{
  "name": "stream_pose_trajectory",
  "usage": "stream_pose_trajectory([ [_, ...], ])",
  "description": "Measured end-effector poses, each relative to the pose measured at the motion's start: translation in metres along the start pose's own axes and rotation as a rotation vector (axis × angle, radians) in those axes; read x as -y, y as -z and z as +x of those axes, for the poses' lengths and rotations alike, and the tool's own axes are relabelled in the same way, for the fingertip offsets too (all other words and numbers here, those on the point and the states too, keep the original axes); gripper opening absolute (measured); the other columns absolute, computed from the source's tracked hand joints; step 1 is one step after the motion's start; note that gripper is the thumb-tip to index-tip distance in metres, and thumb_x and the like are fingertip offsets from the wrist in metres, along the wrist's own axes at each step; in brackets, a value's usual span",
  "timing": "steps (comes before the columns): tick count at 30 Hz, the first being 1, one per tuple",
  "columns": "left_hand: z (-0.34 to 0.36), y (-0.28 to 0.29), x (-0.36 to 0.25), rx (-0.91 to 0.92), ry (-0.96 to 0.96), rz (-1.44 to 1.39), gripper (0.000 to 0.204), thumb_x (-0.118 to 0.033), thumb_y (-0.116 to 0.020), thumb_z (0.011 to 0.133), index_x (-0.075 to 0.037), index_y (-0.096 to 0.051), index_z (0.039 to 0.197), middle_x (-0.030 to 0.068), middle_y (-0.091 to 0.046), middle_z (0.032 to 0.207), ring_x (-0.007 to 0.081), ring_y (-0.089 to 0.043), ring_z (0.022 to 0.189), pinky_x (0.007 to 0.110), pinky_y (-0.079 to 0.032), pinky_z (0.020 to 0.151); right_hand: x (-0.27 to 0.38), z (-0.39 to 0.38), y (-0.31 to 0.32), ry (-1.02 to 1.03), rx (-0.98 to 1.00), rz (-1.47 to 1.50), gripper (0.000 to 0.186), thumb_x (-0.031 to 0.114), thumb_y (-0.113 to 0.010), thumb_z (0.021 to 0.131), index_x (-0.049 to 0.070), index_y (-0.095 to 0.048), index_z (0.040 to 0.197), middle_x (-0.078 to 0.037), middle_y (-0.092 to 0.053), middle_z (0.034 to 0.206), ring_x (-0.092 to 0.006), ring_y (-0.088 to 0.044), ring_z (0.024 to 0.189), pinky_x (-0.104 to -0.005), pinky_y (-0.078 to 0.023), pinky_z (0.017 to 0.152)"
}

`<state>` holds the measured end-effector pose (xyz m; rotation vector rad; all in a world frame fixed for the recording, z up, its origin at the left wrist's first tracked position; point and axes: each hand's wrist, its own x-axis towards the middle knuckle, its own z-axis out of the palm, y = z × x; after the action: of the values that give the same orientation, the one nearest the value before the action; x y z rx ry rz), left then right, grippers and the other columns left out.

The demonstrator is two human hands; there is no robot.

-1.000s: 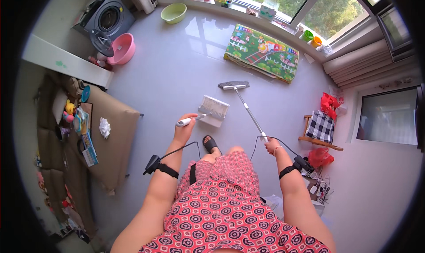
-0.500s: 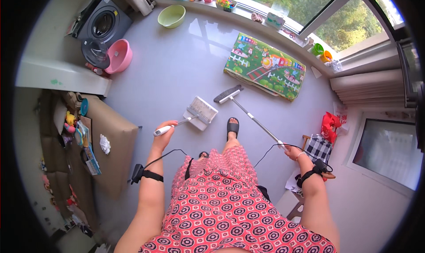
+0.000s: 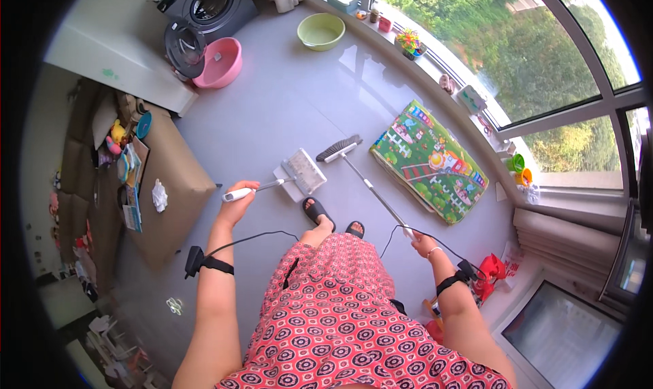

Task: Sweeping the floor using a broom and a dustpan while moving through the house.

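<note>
My left hand [image 3: 235, 202] is closed round the white end of the handle of a long-handled dustpan [image 3: 307, 171]. The pan is pale grey and white, and it lies in front of my feet. My right hand [image 3: 423, 244] grips the lower white end of a grey broom pole. At its far end the broom [image 3: 340, 148] has dark grey bristles, close to the right of the pan and apart from it. Black bands with small dark devices and cables circle both my forearms.
A folded green play mat [image 3: 432, 164] lies right of the broom. Ahead are a pale green basin [image 3: 321, 32], a pink basin [image 3: 219, 63] and a washing machine [image 3: 212, 6] with its door open. A brown sofa [image 3: 170, 185] stands left; a windowsill [image 3: 435, 70] curves along the right.
My view has turned left to right, and the room has shifted with it. My left foot has stepped forward. Broom and dustpan remain in my hands, moved along with me.
</note>
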<state>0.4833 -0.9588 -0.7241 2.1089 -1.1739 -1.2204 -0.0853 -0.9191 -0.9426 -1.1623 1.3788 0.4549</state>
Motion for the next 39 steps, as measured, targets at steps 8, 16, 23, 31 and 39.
stream_pose_trajectory([
  [8, -0.001, 0.003, -0.011, -0.083, 0.083, -0.085, 0.012, -0.006, -0.059, 0.087, -0.005, -0.065, 0.096, 0.0063, -0.068, 0.113, 0.0141, -0.06, 0.101, 0.03, -0.047, 0.09, 0.036, 0.006, -0.006, 0.006, -0.032, 0.024, 0.056, 0.016, -0.064, 0.083, 0.024, -0.056, 0.137, -0.014, -0.07, 0.102, -0.0266, -0.067, 0.096, -0.0376, -0.05, 0.084],
  [16, 0.012, 0.008, -0.001, -0.17, 0.128, -0.224, 0.012, -0.006, -0.059, 0.087, -0.006, -0.066, 0.096, 0.0052, -0.069, 0.11, 0.0109, -0.06, 0.091, 0.027, -0.048, 0.079, 0.069, 0.037, -0.003, -0.021, -0.03, 0.258, 0.056, 0.011, -0.062, 0.086, 0.025, -0.054, 0.14, 0.001, -0.059, 0.07, -0.0088, -0.049, 0.05, -0.0284, -0.04, 0.044],
  [23, -0.018, 0.025, -0.005, -0.202, 0.279, -0.148, 0.013, -0.01, -0.061, 0.088, -0.009, -0.069, 0.098, -0.0017, -0.065, 0.087, 0.0075, -0.055, 0.076, 0.026, -0.045, 0.068, 0.062, 0.044, -0.003, 0.15, -0.126, -0.055, 0.057, 0.013, -0.061, 0.083, 0.022, -0.055, 0.139, -0.002, -0.064, 0.078, -0.0144, -0.059, 0.062, -0.0328, -0.048, 0.058],
  [31, -0.081, 0.097, -0.016, -0.321, 0.339, -0.194, 0.014, -0.008, -0.06, 0.087, -0.008, -0.069, 0.098, -0.0021, -0.059, 0.081, 0.007, -0.052, 0.074, 0.024, -0.043, 0.065, 0.152, 0.017, 0.042, 0.178, 0.042, -0.228, 0.054, 0.016, -0.064, 0.081, 0.017, -0.059, 0.135, -0.012, -0.07, 0.104, -0.0201, -0.067, 0.091, -0.033, -0.051, 0.082],
  [39, -0.096, 0.151, -0.064, -0.359, 0.418, -0.11, 0.015, -0.008, -0.058, 0.084, -0.008, -0.069, 0.095, -0.0009, -0.06, 0.075, 0.0089, -0.053, 0.07, 0.028, -0.044, 0.061, 0.219, 0.02, 0.1, 0.309, 0.045, -0.433, 0.052, 0.017, -0.071, 0.079, 0.013, -0.061, 0.13, -0.008, -0.071, 0.097, -0.0185, -0.065, 0.082, -0.0343, -0.052, 0.07],
])
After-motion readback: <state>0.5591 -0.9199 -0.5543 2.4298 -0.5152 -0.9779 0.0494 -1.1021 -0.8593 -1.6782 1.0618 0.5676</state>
